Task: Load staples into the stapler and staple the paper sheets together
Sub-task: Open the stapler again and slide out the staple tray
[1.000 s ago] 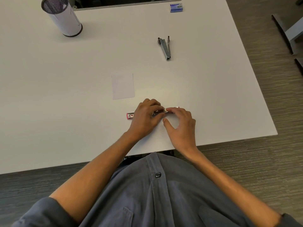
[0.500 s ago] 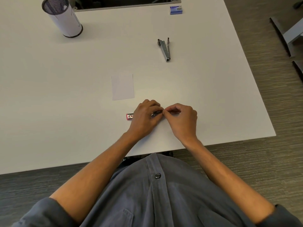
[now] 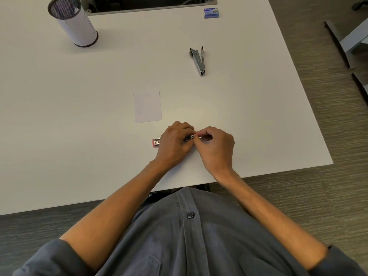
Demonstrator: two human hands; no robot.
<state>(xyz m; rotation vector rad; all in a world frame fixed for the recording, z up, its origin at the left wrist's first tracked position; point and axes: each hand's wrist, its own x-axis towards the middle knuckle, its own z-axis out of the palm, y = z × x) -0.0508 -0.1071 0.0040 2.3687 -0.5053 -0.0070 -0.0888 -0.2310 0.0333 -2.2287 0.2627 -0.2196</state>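
Fingers of the left hand (image 3: 174, 143) wrap the red stapler (image 3: 156, 142) at table (image 3: 59, 136) centre; right hand (image 3: 216, 145) pinches something small at its 3 o'clock end. Paper sheets (image 3: 147, 106) lie at 11 o'clock.

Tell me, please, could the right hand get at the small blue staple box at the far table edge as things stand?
Probably yes: bare white tabletop lies between the right hand and the small blue staple box, though that hand's grip is pinched at the red-ended stapler.
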